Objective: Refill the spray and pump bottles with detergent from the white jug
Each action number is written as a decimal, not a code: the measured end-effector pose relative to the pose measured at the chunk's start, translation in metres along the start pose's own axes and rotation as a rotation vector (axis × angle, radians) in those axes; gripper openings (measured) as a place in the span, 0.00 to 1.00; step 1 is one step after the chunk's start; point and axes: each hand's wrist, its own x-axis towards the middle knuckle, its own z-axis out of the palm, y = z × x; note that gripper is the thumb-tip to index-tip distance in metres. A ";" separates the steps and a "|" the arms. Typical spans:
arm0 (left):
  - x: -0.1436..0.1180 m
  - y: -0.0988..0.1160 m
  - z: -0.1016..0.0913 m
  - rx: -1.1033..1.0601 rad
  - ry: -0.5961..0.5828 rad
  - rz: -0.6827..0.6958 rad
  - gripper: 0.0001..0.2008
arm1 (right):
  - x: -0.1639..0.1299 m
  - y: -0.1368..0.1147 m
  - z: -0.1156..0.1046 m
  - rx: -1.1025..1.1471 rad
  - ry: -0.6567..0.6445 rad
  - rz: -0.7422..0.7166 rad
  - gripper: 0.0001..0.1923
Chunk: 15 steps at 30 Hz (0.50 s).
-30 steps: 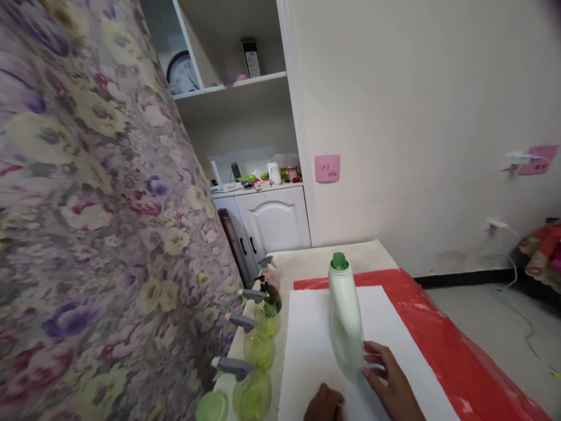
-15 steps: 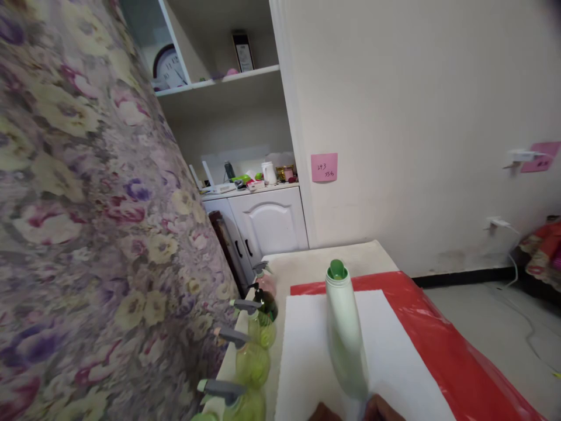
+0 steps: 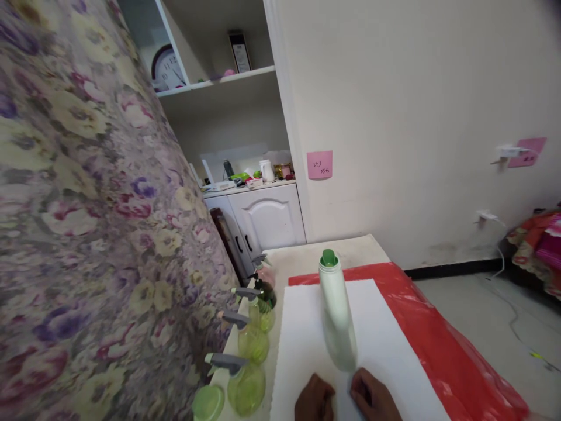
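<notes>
A tall pale green bottle (image 3: 336, 318) with a dark green cap stands upright on a white sheet (image 3: 307, 351) laid over a red plastic cover (image 3: 421, 327). My left hand (image 3: 314, 400) rests on the sheet just in front of the bottle's base, fingers curled, holding nothing. My right hand (image 3: 372, 397) lies beside it, close to the bottle's base, fingers curled; I cannot tell whether it touches the bottle. Both hands are cut off by the bottom edge.
Several green spray bottles (image 3: 245, 345) stand in a row along the table's left edge, with a green lid (image 3: 208, 403) nearest. A floral curtain (image 3: 87, 234) fills the left. A white cabinet (image 3: 263, 216), a shelf with a clock (image 3: 166, 67) and a wall lie behind.
The view shifted slightly. My right hand let go of the bottle's side and drew back; both hands now lie just in front of its base. The bottle still stands.
</notes>
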 end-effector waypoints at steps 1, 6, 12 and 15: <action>0.000 0.004 -0.002 -0.011 -0.004 0.006 0.08 | -0.002 -0.007 -0.001 0.001 0.005 -0.006 0.09; -0.007 0.031 -0.002 -0.094 0.008 0.063 0.09 | -0.018 -0.036 -0.001 0.046 -0.019 -0.081 0.11; -0.030 0.048 0.021 -0.105 0.099 0.041 0.08 | -0.037 -0.029 0.012 0.034 -0.025 -0.026 0.12; -0.035 0.048 0.022 -0.126 0.085 0.034 0.09 | -0.040 -0.019 0.015 0.042 -0.029 -0.061 0.11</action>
